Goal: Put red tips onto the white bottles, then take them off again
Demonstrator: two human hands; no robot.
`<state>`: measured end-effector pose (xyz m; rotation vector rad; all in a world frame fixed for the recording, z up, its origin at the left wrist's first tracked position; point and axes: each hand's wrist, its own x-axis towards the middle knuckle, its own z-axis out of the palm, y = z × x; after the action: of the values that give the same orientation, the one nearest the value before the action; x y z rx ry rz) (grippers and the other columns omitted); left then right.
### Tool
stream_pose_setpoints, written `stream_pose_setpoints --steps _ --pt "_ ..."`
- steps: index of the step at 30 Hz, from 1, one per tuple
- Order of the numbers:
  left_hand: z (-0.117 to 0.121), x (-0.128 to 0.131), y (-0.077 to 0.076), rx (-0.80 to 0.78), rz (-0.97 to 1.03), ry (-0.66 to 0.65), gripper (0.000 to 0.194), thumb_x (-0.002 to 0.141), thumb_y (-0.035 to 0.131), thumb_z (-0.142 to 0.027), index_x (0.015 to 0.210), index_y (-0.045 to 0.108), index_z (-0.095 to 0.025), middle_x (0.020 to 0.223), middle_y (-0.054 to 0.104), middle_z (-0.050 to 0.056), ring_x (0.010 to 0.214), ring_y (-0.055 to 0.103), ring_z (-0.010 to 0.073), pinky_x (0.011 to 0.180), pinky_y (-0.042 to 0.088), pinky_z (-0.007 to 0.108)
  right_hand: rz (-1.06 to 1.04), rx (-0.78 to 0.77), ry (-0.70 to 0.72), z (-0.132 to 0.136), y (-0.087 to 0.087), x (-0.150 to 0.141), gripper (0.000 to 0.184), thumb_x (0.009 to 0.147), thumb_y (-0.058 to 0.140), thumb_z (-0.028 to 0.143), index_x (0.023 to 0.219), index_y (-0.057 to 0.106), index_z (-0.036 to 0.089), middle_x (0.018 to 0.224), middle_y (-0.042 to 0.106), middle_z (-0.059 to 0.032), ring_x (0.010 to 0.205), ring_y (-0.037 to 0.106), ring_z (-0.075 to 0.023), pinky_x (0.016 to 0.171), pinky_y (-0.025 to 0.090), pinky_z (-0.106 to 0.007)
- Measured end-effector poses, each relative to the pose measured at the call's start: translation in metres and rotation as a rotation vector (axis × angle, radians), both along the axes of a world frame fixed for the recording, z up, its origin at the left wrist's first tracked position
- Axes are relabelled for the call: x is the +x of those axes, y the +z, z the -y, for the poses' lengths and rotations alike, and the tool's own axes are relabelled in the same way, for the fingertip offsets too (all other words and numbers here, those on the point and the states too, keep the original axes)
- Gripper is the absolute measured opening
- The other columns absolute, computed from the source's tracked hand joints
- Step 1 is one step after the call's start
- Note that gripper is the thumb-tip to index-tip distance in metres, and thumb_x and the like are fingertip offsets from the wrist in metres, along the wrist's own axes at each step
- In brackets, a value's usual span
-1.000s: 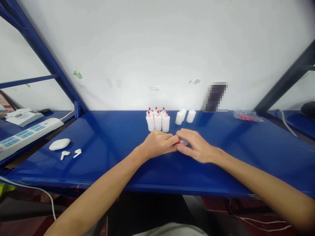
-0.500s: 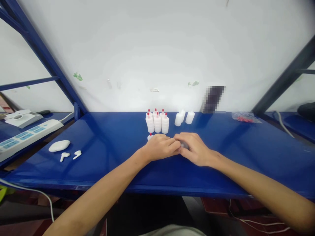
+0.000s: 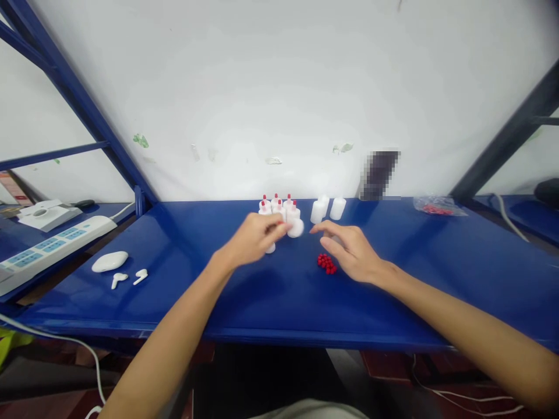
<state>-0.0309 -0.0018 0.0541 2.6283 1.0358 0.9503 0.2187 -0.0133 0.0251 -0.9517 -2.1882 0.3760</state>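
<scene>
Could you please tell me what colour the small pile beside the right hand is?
The small pile is red, seen in the head view.

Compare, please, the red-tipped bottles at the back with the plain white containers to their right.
The red-tipped bottles have narrow red tips; the plain white containers show none. Six bottles stand there, against three containers. The bottles cluster tightly, whereas one container sits slightly apart from the other two. Both kinds are white-bodied, on the blue table.

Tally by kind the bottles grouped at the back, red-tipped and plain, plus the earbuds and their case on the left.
Red-tipped bottles: 6
Plain white bottles: 3
Earbuds: 2
Earbud case: 1
Total: 12
</scene>
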Motion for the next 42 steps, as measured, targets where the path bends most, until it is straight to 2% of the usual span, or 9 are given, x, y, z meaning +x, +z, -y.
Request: stream_pose_setpoints --steps 4,9,16,19,22,28,32,36,42 --pt "-0.013 -0.029 0.012 -0.217 -0.073 0.127 0.046 0.097 0.041 -0.047 0.062 0.038 -0.017 0.057 0.031 -0.005 0.052 0.027 0.0075 0.051 0.023 0.023 -0.004 0.022 -0.042 -0.007 -0.003 0.002 0.034 0.096 0.045 0.044 0.089 0.067 0.019 0.076 0.068 -0.0030 0.065 0.060 -0.0160 0.064 0.042 -0.028" --pt "-0.021 -0.038 0.001 -0.326 -0.291 0.094 0.047 0.095 0.041 -0.050 0.061 0.040 -0.017 0.055 0.034 -0.005 0.050 0.028 0.0084 0.051 0.023 0.024 -0.139 0.094 -0.069 -0.005 -0.009 -0.002 0.030 0.079 0.070 0.049 0.076 0.065 0.020 0.055 0.052 0.0037 0.049 0.047 -0.0121 0.054 0.040 -0.027" --pt "-0.023 -0.037 -0.004 -0.335 -0.280 0.088 0.053 0.089 0.050 -0.058 0.057 0.037 -0.018 0.052 0.030 -0.006 0.050 0.022 0.0086 0.050 0.020 0.024 -0.154 0.128 0.024 -0.005 -0.008 0.007 0.032 0.090 0.047 0.046 0.094 0.063 0.019 0.069 0.057 -0.0004 0.060 0.054 -0.0162 0.062 0.043 -0.031" --pt "-0.022 -0.037 -0.001 -0.238 -0.194 0.130 0.051 0.090 0.053 -0.055 0.058 0.042 -0.017 0.053 0.035 -0.006 0.051 0.026 0.0081 0.051 0.022 0.023 -0.110 0.091 0.039 -0.004 -0.007 0.004 0.031 0.091 0.048 0.045 0.103 0.061 0.020 0.073 0.057 -0.0001 0.063 0.054 -0.0161 0.066 0.043 -0.031" --pt "-0.018 -0.025 -0.002 -0.036 -0.061 0.128 0.047 0.092 0.054 -0.050 0.061 0.047 -0.016 0.054 0.042 -0.005 0.051 0.032 0.0074 0.052 0.025 0.022 -0.091 -0.010 0.106 0.001 -0.006 -0.002 0.036 0.093 0.047 0.047 0.117 0.055 0.021 0.081 0.057 -0.0008 0.066 0.054 -0.0159 0.067 0.043 -0.030" --pt "-0.002 0.023 -0.026 0.445 -0.017 -0.095 0.042 0.098 0.049 -0.042 0.065 0.048 -0.016 0.056 0.048 -0.004 0.051 0.040 0.0076 0.053 0.029 0.022 -0.043 -0.152 0.241 0.009 -0.003 -0.011 0.052 0.095 0.045 0.052 0.136 0.037 0.022 0.097 0.055 -0.0041 0.073 0.053 -0.0168 0.070 0.044 -0.031" --pt "0.004 0.041 -0.038 0.660 -0.074 -0.148 0.043 0.102 0.038 -0.040 0.068 0.049 -0.017 0.059 0.052 -0.002 0.054 0.047 0.0105 0.054 0.034 0.025 -0.019 -0.099 0.242 0.010 -0.003 -0.011 0.054 0.095 0.044 0.053 0.138 0.034 0.021 0.100 0.055 -0.0055 0.081 0.054 -0.0197 0.077 0.044 -0.034" --pt "0.005 0.043 -0.042 0.680 -0.078 -0.125 0.043 0.102 0.037 -0.042 0.069 0.048 -0.017 0.061 0.054 -0.001 0.055 0.049 0.0107 0.055 0.037 0.024 0.021 -0.021 0.240 0.011 -0.003 -0.012 0.054 0.094 0.047 0.052 0.137 0.035 0.022 0.104 0.058 -0.0064 0.085 0.056 -0.0214 0.080 0.045 -0.036" --pt "0.005 0.043 -0.041 0.657 -0.097 -0.125 0.039 0.103 0.037 -0.037 0.072 0.050 -0.017 0.064 0.057 -0.001 0.058 0.053 0.0106 0.056 0.040 0.023 0.022 -0.142 0.272 0.012 -0.001 -0.013 0.047 0.096 0.047 0.043 0.137 0.037 0.023 0.103 0.062 -0.0054 0.089 0.059 -0.0225 0.080 0.046 -0.035"
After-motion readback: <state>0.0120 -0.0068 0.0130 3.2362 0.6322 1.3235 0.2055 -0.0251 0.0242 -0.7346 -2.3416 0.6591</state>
